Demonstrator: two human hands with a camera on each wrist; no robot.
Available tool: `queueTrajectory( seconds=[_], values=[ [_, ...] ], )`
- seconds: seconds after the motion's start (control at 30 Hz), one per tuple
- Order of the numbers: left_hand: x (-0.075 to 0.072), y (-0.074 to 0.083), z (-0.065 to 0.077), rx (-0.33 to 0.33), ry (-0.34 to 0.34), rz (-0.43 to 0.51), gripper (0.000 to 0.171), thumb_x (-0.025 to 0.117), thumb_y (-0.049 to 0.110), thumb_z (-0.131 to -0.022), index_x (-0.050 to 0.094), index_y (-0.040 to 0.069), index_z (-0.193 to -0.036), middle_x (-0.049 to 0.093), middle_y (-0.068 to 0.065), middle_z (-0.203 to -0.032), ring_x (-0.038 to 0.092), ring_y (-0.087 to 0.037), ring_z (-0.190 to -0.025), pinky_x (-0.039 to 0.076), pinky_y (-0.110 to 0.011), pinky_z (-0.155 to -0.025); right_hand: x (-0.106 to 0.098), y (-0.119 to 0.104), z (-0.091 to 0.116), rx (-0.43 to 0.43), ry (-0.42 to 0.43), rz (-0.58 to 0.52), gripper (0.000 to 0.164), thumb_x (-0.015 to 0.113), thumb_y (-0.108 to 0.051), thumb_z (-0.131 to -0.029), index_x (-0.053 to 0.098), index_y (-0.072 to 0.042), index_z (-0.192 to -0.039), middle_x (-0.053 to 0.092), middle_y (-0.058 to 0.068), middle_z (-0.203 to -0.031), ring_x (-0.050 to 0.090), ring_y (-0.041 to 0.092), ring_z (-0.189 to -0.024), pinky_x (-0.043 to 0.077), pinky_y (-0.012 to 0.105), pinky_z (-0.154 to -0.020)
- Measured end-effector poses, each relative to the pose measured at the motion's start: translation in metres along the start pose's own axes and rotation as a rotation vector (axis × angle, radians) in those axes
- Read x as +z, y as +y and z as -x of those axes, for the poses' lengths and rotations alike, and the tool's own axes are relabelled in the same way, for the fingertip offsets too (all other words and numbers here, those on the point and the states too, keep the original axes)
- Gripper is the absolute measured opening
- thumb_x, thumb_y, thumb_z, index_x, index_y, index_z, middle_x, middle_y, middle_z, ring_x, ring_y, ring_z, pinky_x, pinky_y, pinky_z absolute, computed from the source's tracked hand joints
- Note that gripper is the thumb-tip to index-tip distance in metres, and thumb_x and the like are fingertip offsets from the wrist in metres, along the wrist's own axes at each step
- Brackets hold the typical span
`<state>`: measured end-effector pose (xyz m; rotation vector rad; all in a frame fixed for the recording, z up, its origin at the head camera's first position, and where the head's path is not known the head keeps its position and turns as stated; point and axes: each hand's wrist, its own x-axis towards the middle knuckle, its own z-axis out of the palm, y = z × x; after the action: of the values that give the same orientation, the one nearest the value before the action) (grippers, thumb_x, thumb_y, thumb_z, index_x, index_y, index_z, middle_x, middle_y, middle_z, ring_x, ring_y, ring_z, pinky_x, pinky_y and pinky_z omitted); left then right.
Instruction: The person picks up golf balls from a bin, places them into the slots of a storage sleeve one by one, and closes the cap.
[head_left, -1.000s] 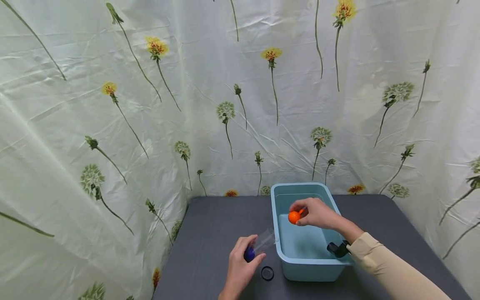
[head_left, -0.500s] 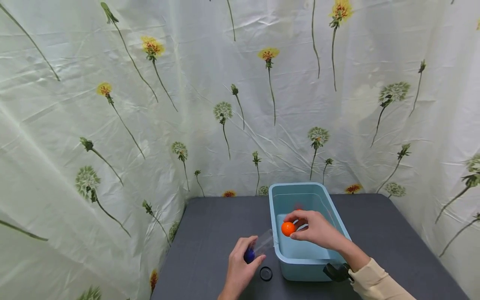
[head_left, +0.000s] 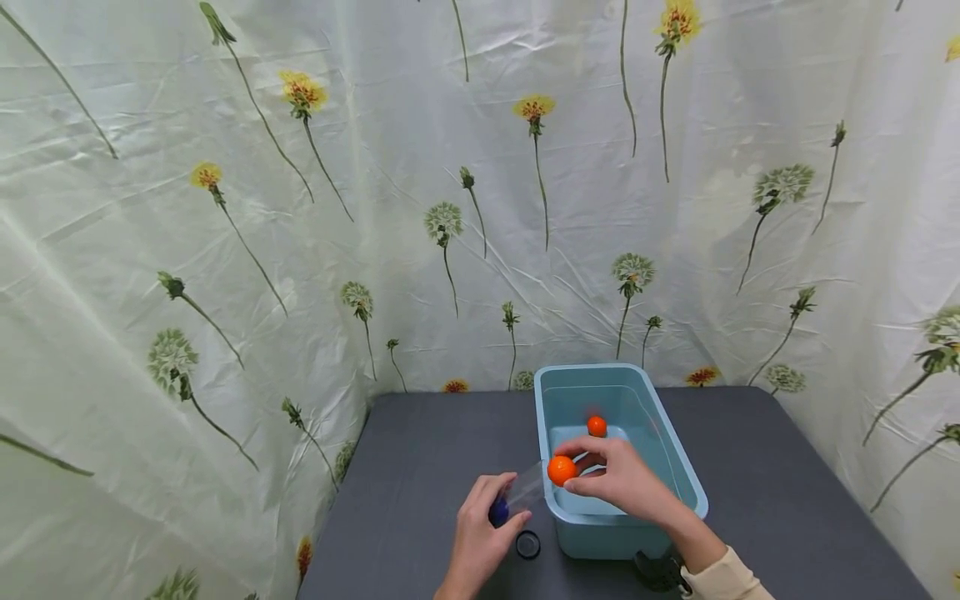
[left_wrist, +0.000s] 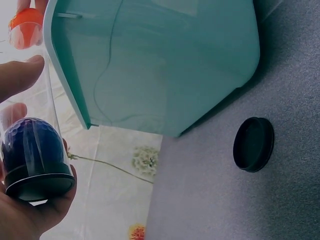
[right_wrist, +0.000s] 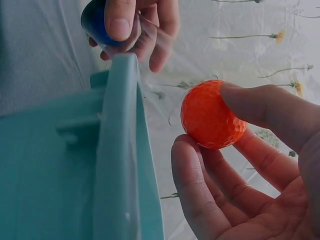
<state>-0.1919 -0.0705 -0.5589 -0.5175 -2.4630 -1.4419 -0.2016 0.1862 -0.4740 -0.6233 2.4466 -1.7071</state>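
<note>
Seen from the head camera, with twelve o'clock at the far edge of the table (head_left: 442, 450), the left hand (head_left: 480, 525) has its fingers and thumb curled round the lower part of a clear tube (head_left: 528, 488) that slants up toward two o'clock. A dark blue dimpled ball (left_wrist: 35, 147) sits inside, just above the tube's black base (left_wrist: 40, 187). Between two and three o'clock from that hand, the right hand (head_left: 618, 479) pinches an orange ball (head_left: 562, 471) between thumb and fingertips, at the tube's upper end; whether ball and tube touch I cannot tell. Below it is the left rim of a light blue bin (head_left: 615, 537), and a second orange ball (head_left: 597, 427) lies inside the bin at one o'clock from the held one. A loose black cap (head_left: 528, 545) lies on the table, near the left hand at four o'clock.
</note>
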Motion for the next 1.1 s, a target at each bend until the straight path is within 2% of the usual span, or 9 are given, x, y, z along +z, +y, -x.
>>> queueTrajectory(
  seconds=[0.17, 0.37, 0.53, 0.8, 0.93, 1.1],
  values=[
    [-0.001, 0.003, 0.001, 0.015, 0.001, -0.009, 0.055, 0.087, 0.027, -0.08, 0.063, 0.031, -0.128, 0.063, 0.0, -0.113, 0.058, -0.009, -0.096, 0.053, -0.03, -0.086, 0.007, 0.0, 0.001, 0.0, -0.002, -0.015, 0.041, 0.08, -0.015, -0.087, 0.068, -0.008, -0.125, 0.07, 0.003, -0.115, 0.068, 0.027, -0.096, 0.057, 0.031, -0.079],
    [-0.003, 0.005, 0.003, 0.017, -0.009, -0.009, 0.055, 0.088, 0.023, -0.079, 0.064, 0.031, -0.128, 0.061, 0.006, -0.112, 0.057, -0.009, -0.095, 0.053, -0.029, -0.085, 0.01, 0.002, 0.0, -0.013, -0.014, -0.003, 0.041, 0.08, -0.015, -0.087, 0.068, -0.007, -0.126, 0.07, 0.003, -0.115, 0.068, 0.026, -0.095, 0.057, 0.031, -0.079],
    [-0.003, 0.005, 0.005, 0.035, -0.009, -0.009, 0.055, 0.088, 0.023, -0.079, 0.064, 0.03, -0.128, 0.06, 0.008, -0.112, 0.057, -0.009, -0.094, 0.052, -0.029, -0.083, 0.011, 0.003, 0.0, -0.015, -0.04, -0.005, 0.039, 0.08, -0.017, -0.088, 0.069, -0.011, -0.125, 0.071, 0.003, -0.114, 0.068, 0.025, -0.093, 0.057, 0.032, -0.077],
    [-0.005, 0.005, 0.006, 0.078, -0.002, 0.006, 0.056, 0.088, 0.023, -0.079, 0.064, 0.029, -0.129, 0.062, 0.003, -0.114, 0.062, -0.018, -0.096, 0.052, -0.03, -0.084, 0.012, 0.002, 0.001, -0.018, -0.052, 0.009, 0.039, 0.08, -0.015, -0.087, 0.068, -0.008, -0.124, 0.07, 0.005, -0.115, 0.068, 0.024, -0.091, 0.057, 0.032, -0.075],
    [-0.005, 0.004, 0.007, 0.104, 0.004, -0.007, 0.056, 0.088, 0.023, -0.078, 0.064, 0.027, -0.129, 0.061, 0.008, -0.114, 0.061, -0.014, -0.097, 0.053, -0.032, -0.086, 0.012, 0.0, 0.002, -0.013, -0.062, -0.021, 0.038, 0.077, -0.011, -0.089, 0.067, -0.008, -0.126, 0.067, 0.012, -0.117, 0.068, 0.026, -0.093, 0.058, 0.033, -0.076],
    [-0.007, 0.006, 0.007, 0.088, -0.007, -0.011, 0.055, 0.088, 0.024, -0.078, 0.065, 0.026, -0.128, 0.06, 0.011, -0.115, 0.06, -0.008, -0.098, 0.053, -0.033, -0.088, 0.01, -0.002, 0.002, -0.012, -0.064, -0.006, 0.04, 0.077, -0.018, -0.09, 0.066, -0.008, -0.127, 0.066, 0.014, -0.118, 0.068, 0.025, -0.095, 0.057, 0.031, -0.079]
  ],
)
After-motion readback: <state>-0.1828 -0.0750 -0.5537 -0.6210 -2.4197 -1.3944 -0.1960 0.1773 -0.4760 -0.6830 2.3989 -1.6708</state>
